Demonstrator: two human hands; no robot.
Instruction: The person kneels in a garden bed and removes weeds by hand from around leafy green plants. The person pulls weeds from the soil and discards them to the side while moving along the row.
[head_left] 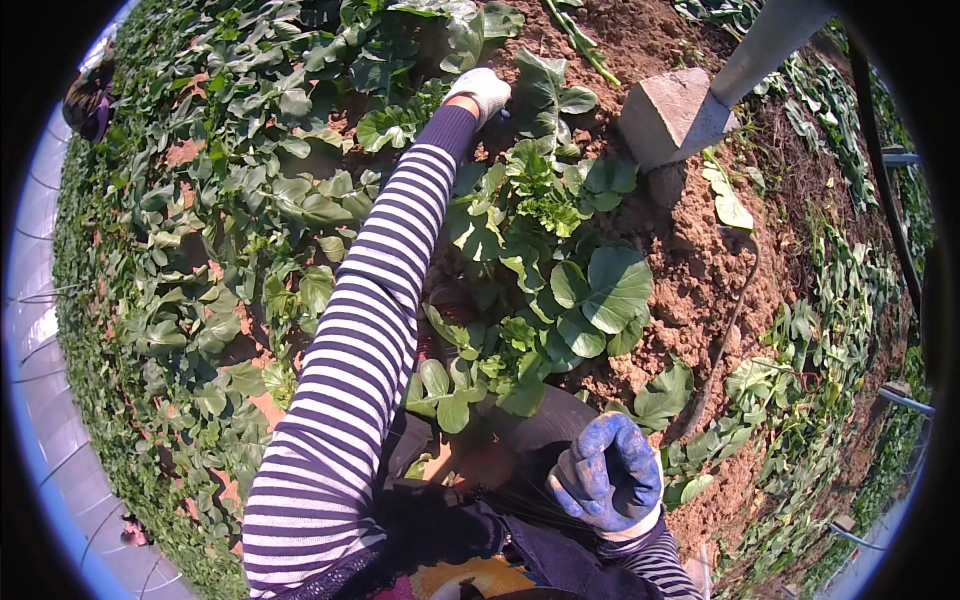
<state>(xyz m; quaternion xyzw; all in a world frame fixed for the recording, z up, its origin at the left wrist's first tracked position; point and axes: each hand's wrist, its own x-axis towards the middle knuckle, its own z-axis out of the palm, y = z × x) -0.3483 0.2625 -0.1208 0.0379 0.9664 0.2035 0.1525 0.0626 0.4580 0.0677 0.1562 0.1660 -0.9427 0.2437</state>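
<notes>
My left hand (485,92), in a white glove with a bit of blue coating showing, reaches far forward among broad green leaves. Its fingers are turned down and hidden by the back of the glove, so what they touch does not show. A lobed leafy plant (543,95) grows just right of it. Close to my body, my right hand (610,475) is palm up in a soil-stained blue-coated glove. Its fingers curl inward, and nothing shows in them. Leafy plants (615,290) with rounded leaves stand between my arms.
A concrete block (670,125) with a grey pole (770,45) stands ahead on the right. Reddish clumpy soil (690,265) lies below it, crossed by a thin brown stem (735,310). Dense foliage (210,230) covers the left. Another person (90,100) is at the far left edge.
</notes>
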